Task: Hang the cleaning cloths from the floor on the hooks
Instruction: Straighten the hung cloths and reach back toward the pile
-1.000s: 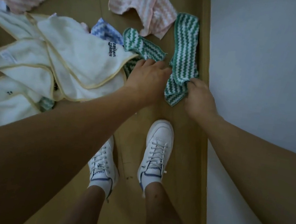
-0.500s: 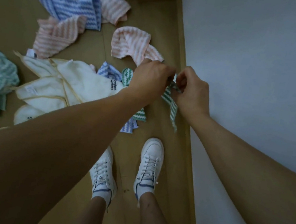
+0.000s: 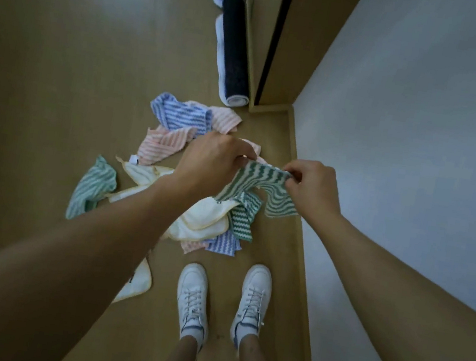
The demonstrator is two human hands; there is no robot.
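Fingers (image 3: 244,158) of the left hand (image 3: 212,161) pinch one top corner of the green-and-white zigzag microfibre cloth (image 3: 260,188), and the right hand (image 3: 311,185) pinches the other, thumb and forefinger curled tight on the hem. The cloth hangs stretched between them, lifted off the tan wooden floor (image 3: 58,91), its lower edge drooping just above the heap.

Now the job is finding the hanging loop, I judge; a pale strip shows along the top edge between the hands, possibly that loop, though it is too small to be sure. Best to keep the hem taut, slide one pinch along it, and let the weight fall straight so nothing twists.

Below sits the pile: cream cloths with yellow trim (image 3: 200,215), a second green zigzag cloth (image 3: 243,218), a blue striped cloth (image 3: 179,112) and a pink striped cloth (image 3: 165,144) toward the far side, a pale green striped cloth (image 3: 92,186) out left. No hooks are in view.

Room is tight on the right: the pale wall (image 3: 421,146) and its skirting run just beside the right forearm, meeting the wooden door frame (image 3: 279,62) at the corner ahead, with a dark rolled mat (image 3: 232,65) against it. The floor's left side lies open. White trainers (image 3: 191,297) stand near the heap's near edge, so step back leftward.
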